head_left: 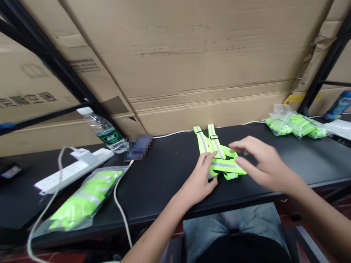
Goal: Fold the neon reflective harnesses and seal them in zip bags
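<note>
A neon yellow-green strap garment [225,165] with grey reflective stripes and black buckles lies partly folded on the black table [164,175]. On its left side rests my left hand [201,177], thumb and fingers around the near left edge of the fabric. My right hand [260,164] hovers over the right end of the straps, thumb and fingers apart, with nothing between them. Two straps with buckles point away toward the cardboard.
At the left are a bagged yellow-green bundle [85,199], a white power strip [74,171], cables, a water bottle [104,131] and a blurred phone [140,147]. More bagged bundles [297,124] and a blue bottle [338,105] are at the right. Cardboard [197,62] stands behind.
</note>
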The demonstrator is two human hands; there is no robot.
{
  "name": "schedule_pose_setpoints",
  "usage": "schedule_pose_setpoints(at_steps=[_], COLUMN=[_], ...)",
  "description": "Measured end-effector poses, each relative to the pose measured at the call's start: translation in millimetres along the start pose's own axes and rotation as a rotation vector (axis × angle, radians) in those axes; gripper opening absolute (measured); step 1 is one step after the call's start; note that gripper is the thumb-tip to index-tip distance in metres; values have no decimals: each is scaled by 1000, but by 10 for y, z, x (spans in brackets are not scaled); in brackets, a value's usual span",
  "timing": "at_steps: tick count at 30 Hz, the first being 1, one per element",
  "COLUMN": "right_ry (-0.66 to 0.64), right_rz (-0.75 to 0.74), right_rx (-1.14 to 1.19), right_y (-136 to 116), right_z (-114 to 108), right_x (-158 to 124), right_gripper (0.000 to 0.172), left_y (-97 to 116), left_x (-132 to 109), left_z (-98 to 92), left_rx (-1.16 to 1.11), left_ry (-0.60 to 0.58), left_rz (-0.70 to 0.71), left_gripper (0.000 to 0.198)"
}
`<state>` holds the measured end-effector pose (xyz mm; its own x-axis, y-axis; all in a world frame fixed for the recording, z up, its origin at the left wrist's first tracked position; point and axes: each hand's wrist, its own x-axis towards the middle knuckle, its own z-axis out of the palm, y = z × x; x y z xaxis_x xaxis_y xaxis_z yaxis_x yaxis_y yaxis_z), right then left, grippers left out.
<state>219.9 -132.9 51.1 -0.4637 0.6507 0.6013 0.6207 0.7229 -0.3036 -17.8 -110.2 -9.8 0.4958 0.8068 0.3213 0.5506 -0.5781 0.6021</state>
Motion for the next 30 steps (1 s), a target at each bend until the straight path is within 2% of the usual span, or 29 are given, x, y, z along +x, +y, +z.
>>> schedule_pose_setpoints(at_steps=[4,7,9,11,13,15,18,20,22,25,28,30], right_ry=[-321,-422,-453,-444,-397,-343,-273,-242,-234,-249,-248,-222], right_rz=[184,214,200,180,137,71,-84,-186,-215,-128,19,138], right_rx=[-22,43,76,110,144,121,-111,-291,-337,-184,-13,74], right_y=[305,445,441,402,362,331,296,272,241,182,137,135], right_z=[321,469,484,467,452,458,519,576,612,580,490,458], right_x=[29,32,19,5,-9,-27,-72,-124,-195,-322,-428,-475], right_gripper=[45,47,45,42,37,27,6,10,13,34,23,25], left_y=[-51,-48,-46,-53,-63,-61,-27,10,52,119,180,225], left_x=[-85,-148,-181,-199,-192,-161,-114,-117,-162,-278,-352,-335], left_z=[1,-23,-42,-53,-54,-51,-54,-70,-96,-136,-136,-104], left_rx=[52,41,6,-10,13,50,128,218,261,208,184,207], left_ry=[-24,-42,-55,-40,-2,23,58,49,-27,-113,-71,-33], left_rz=[25,-9,-67,-130,-157,-130,-23,44,72,34,-27,-40], left_gripper=[60,52,57,62,55,40,26,35,43,43,40,35])
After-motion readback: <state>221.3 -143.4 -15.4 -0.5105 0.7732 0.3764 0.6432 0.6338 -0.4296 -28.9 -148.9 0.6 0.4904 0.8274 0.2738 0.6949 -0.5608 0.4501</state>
